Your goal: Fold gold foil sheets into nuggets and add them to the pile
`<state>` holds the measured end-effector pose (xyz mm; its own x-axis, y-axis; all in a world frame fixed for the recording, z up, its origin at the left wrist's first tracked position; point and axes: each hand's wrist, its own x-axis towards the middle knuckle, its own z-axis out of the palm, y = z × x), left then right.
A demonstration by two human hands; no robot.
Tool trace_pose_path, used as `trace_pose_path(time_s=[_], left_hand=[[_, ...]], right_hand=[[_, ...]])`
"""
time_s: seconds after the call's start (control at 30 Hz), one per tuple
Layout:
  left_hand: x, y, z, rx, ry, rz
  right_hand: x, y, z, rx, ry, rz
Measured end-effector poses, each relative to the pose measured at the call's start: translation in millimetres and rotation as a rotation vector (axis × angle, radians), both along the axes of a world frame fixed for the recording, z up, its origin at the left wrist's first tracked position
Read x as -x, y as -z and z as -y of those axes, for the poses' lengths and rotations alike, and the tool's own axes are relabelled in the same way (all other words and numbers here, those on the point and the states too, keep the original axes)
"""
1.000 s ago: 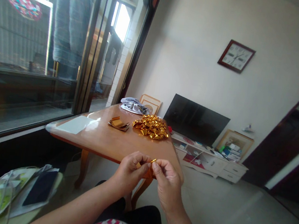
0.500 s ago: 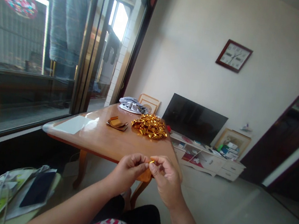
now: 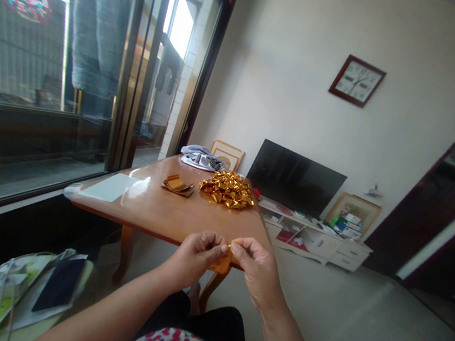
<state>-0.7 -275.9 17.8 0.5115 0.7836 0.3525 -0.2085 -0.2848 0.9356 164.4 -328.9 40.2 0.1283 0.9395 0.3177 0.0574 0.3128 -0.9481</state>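
Note:
My left hand (image 3: 200, 257) and my right hand (image 3: 254, 264) meet just in front of the near edge of the wooden table (image 3: 153, 216). Thumbs and fingertips of both are pinched together on a small piece of gold foil paper (image 3: 230, 246), mostly hidden by the fingers. Farther back on the tabletop lies a heap of folded gold foil pieces (image 3: 229, 189). To its left is a small stack of flat gold foil paper sheets (image 3: 178, 185).
A white sheet (image 3: 109, 186) lies at the table's left, and folded grey cloth (image 3: 201, 158) at its far end. A phone (image 3: 60, 285) rests on a stool (image 3: 80, 285) at lower left. The television (image 3: 296, 177) stands on a white cabinet (image 3: 314, 242) behind.
The fingertips have shifted slightly around the foil paper, and less of it shows between them. The view has tilted a little; the heap and stack look unchanged.

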Motion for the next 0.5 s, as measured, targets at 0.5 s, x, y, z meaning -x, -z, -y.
trace_pose_path(time_s=[0.5], left_hand=[[16.5, -14.8, 4.8, -0.024, -0.036, -0.026]], right_hand=[[-16.3, 0.6, -7.1, -0.014, 0.195, -0.172]])
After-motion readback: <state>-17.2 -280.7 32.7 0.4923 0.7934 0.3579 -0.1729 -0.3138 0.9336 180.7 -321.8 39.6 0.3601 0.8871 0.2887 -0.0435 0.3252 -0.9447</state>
